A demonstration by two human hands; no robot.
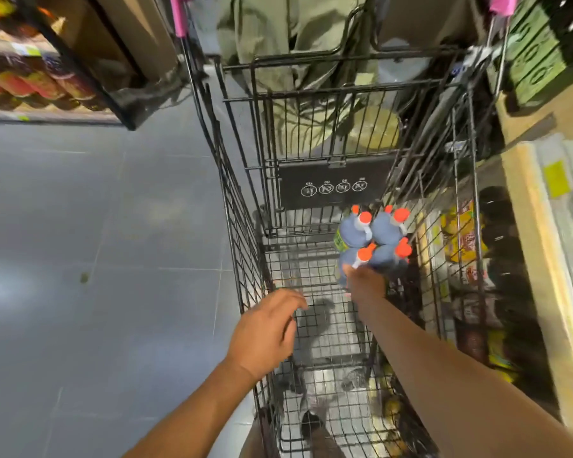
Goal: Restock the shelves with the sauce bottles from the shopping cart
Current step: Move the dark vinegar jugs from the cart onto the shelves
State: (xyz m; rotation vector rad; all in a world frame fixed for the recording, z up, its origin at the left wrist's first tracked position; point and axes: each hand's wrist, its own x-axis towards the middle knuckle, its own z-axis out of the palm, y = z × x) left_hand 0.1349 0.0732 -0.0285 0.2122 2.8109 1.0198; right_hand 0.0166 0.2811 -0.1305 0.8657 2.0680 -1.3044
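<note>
Several dark sauce bottles (382, 228) with orange caps stand bunched in the far right corner of a black wire shopping cart (245, 206). My right hand (366, 282) reaches down into the cart and grips the nearest bottle (356, 256) around its neck, just below the cap. My left hand (267, 328) hovers over the cart's left rim, fingers loosely curled and holding nothing. The shelves (540, 246) run along the right side of the cart, with packaged goods visible through the wires.
A second shelf unit (40, 81) with rows of red-labelled jars stands at the upper left. Someone in green clothing (278, 38) stands at the cart's far end by the pink handle (179, 14). Grey tiled floor (96, 226) spreads to the left.
</note>
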